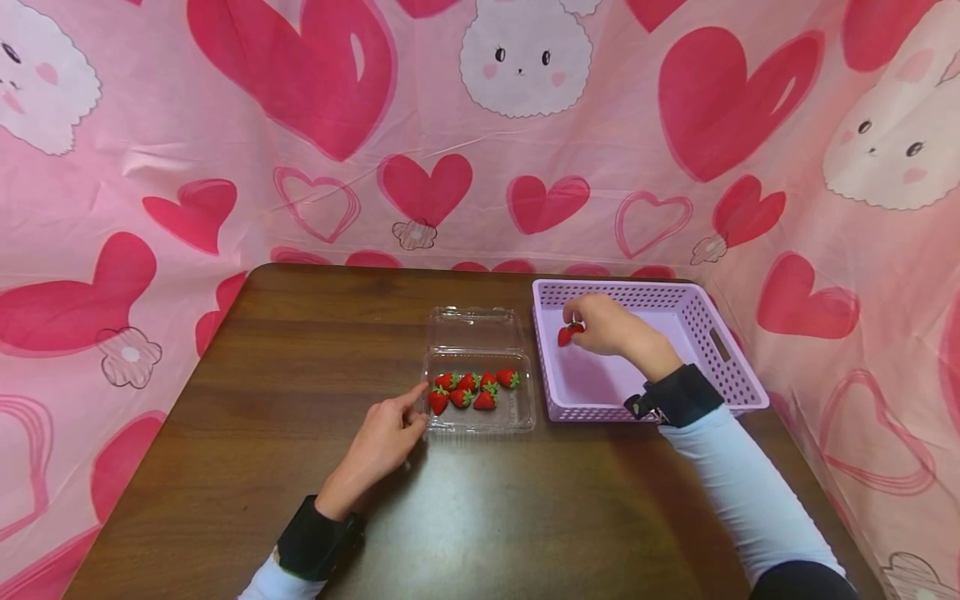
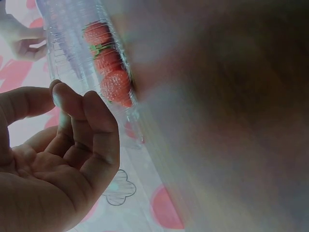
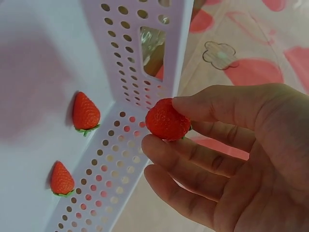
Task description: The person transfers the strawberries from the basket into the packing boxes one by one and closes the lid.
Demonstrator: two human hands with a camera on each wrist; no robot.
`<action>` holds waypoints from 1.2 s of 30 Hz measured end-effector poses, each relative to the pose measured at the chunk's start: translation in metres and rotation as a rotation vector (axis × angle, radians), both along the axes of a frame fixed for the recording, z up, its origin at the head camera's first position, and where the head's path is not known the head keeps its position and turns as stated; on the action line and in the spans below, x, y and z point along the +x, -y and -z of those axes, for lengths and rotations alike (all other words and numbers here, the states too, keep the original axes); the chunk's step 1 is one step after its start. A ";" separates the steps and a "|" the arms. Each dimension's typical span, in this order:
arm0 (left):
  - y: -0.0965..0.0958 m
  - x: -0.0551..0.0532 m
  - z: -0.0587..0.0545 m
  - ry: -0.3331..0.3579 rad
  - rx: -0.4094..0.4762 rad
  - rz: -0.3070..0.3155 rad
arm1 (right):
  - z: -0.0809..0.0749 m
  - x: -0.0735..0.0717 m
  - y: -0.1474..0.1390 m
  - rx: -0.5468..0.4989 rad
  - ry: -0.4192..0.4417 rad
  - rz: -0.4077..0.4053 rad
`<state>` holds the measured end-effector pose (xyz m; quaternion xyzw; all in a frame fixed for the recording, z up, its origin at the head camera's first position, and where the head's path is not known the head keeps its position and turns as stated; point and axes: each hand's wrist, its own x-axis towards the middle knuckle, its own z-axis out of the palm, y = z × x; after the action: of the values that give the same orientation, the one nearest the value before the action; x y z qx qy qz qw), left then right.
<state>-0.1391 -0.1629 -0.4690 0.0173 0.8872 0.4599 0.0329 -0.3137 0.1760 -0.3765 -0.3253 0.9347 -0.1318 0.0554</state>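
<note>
My right hand (image 1: 603, 327) is over the left part of a lilac basket (image 1: 615, 414). In the right wrist view, its thumb and fingers pinch a red strawberry (image 3: 167, 120) beside the perforated wall. Two more strawberries lie on the basket floor, one larger (image 3: 86, 112) and one smaller (image 3: 62, 179). My left hand (image 1: 382, 442) is at the left side of a clear plastic clamshell box (image 1: 517, 423), its index fingertip touching the rim. Several strawberries (image 1: 484, 400) with green leaves sit inside that box. The left wrist view shows the left palm, with the fingers bent loosely.
The box's clear lid (image 1: 476, 329) is folded back, away from me. Box and basket stand side by side on a brown wooden table (image 1: 315, 350). A pink cloth (image 1: 450, 242) with hearts and rabbits hangs behind the table and along its sides.
</note>
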 end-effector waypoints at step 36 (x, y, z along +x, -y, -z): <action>0.000 -0.001 -0.002 0.016 -0.007 0.003 | -0.007 0.026 0.035 -0.041 -0.045 -0.149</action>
<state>-0.1398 -0.1626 -0.4672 0.0152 0.8885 0.4568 0.0408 -0.2880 0.1415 -0.3692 -0.3979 0.9060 -0.1391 0.0375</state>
